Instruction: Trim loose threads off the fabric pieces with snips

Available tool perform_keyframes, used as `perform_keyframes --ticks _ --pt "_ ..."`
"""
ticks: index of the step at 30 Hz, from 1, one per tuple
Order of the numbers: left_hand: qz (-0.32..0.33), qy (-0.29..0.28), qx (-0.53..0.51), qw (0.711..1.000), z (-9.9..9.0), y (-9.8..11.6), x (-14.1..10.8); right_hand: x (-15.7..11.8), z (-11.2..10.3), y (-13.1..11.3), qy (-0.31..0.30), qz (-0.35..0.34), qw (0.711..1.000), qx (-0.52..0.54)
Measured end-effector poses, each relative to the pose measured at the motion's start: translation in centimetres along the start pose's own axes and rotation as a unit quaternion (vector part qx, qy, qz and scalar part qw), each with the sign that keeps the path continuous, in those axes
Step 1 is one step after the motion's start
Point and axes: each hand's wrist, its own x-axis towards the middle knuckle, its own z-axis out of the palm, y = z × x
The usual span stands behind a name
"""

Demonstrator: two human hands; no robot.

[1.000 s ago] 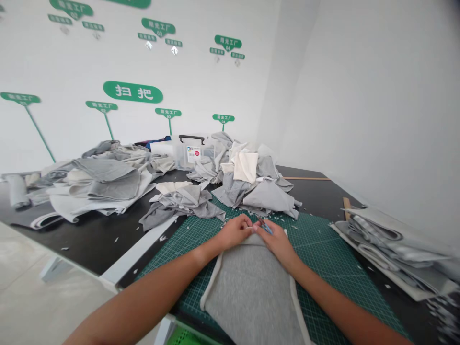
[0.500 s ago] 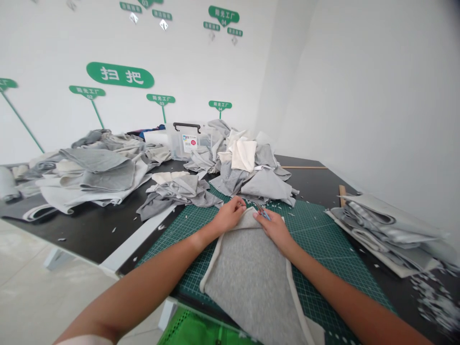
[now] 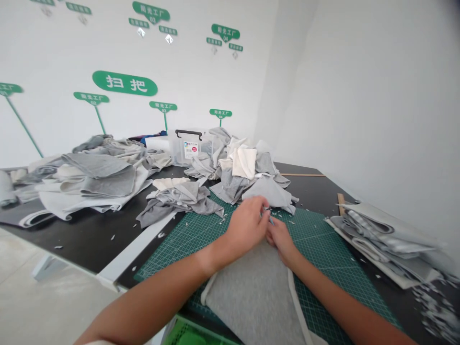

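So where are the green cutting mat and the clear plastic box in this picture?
Green cutting mat point(image 3: 323, 242): head view, on its bare gridded surface right of the hands.
Clear plastic box point(image 3: 190, 150): head view, on the label on its front.

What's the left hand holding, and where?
Can't tell: the left hand sits over the top corner of the grey fabric panel, beside small blue scissors.

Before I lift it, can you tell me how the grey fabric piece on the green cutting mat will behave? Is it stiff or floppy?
The grey knit fabric will probably be floppy, because it drapes flat over the cutting mat. It is likely light for its size, like the crumpled cloth pile beyond it. Its pale bound edge may feel slightly firmer, but probably not stiff.
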Motion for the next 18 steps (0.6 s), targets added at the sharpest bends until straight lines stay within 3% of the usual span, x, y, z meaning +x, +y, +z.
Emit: perform_keyframes --ticks 2,4,6,10,18 --pt "-0.038 0.041 0.073 0.996 1.4 -3.8 0.4 0.0 0.0 -0.1 0.0 0.003 1.0 0.014" --pt "-0.063 0.003 0.079 0.995 2.5 -7.0 0.4 0.0 0.0 -0.1 0.0 0.008 1.0 0.027" --pt "-0.089 -0.055 0.042 0.994 3.2 -8.9 0.2 0.1 -0.1 -0.1 0.001 0.012 0.999 0.037" --pt "-0.091 -0.114 -0.029 0.989 3.9 -9.3 -0.4 0.0 -0.2 0.0 0.004 0.014 0.999 0.044" --pt "-0.072 -0.069 -0.092 0.991 4.5 -10.0 0.1 0.0 -0.3 0.0 0.009 0.003 0.999 0.031"
